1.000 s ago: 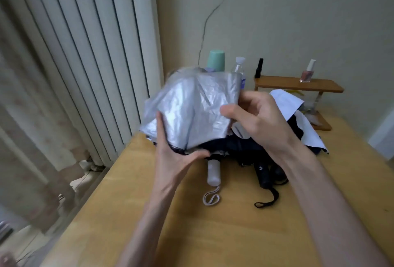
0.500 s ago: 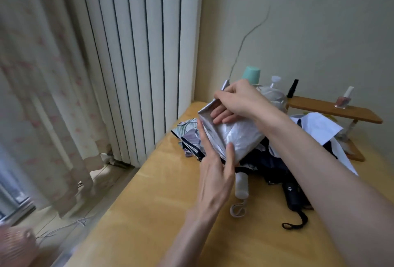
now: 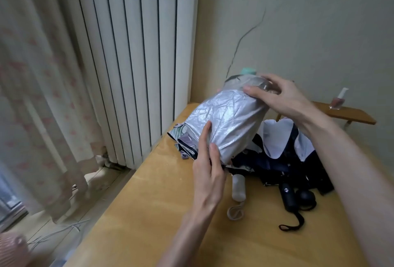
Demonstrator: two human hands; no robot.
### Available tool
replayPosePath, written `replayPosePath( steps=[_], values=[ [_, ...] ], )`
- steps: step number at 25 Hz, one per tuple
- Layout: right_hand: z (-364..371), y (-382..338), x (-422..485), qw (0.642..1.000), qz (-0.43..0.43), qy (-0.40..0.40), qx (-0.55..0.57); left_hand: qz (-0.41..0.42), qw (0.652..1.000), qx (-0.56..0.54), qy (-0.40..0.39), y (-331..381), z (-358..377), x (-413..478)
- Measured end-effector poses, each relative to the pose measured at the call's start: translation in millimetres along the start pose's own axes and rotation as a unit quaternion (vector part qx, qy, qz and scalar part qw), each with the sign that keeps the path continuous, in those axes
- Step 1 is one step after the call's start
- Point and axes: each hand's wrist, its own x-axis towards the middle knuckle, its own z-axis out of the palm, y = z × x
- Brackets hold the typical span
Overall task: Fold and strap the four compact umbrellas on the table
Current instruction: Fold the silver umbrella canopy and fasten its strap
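A silver-lined umbrella (image 3: 230,123) is bundled and tilted above the pile at the table's back. My left hand (image 3: 207,172) lies against its lower end with straight fingers. My right hand (image 3: 277,96) curls over its upper end and holds the fabric there. Its frosted white handle (image 3: 238,187) with a loop strap (image 3: 235,213) points toward me. A dark navy and white umbrella (image 3: 283,138) lies loose to the right, with black handles (image 3: 287,196) and a black wrist strap (image 3: 293,223). A patterned umbrella's edge (image 3: 183,138) shows at the left.
The wooden table (image 3: 149,213) ends at its left edge beside white vertical blinds (image 3: 132,53) and a curtain. A small wooden shelf (image 3: 349,115) at the back right carries a nail polish bottle (image 3: 339,101). A teal cap (image 3: 248,70) peeks out behind the silver umbrella.
The silver canopy went from spread wide to gathered into a bundle. My right hand moved to its top end, my left stays flat at its lower end. The view turned left.
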Motion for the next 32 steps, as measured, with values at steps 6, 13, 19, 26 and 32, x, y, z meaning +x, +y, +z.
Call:
replayPosePath(
  steps=[6,13,19,26,32],
  values=[
    [20.5,3.3,5.7,0.991,-0.035,0.113,0.055,-0.067,0.996,-0.019,-0.057,-6.4,2.7,0.0],
    [30.5,-24.1,-5.4,0.997,-0.063,0.043,0.013,-0.12,0.989,-0.085,-0.009,-3.3,4.5,8.3],
    [-5.8,11.7,-30.9,0.994,-0.088,-0.019,0.06,-0.183,0.966,-0.181,0.026,0.1,-17.5,19.8],
    [-12.4,50.6,-37.8,0.981,-0.147,-0.077,0.101,-0.18,0.976,-0.122,0.013,-2.6,-22.5,20.4],
    [-14.6,60.8,-44.4,0.949,-0.09,-0.054,0.298,-0.162,0.981,-0.106,-0.015,-1.3,-14.9,15.9]
  ],
)
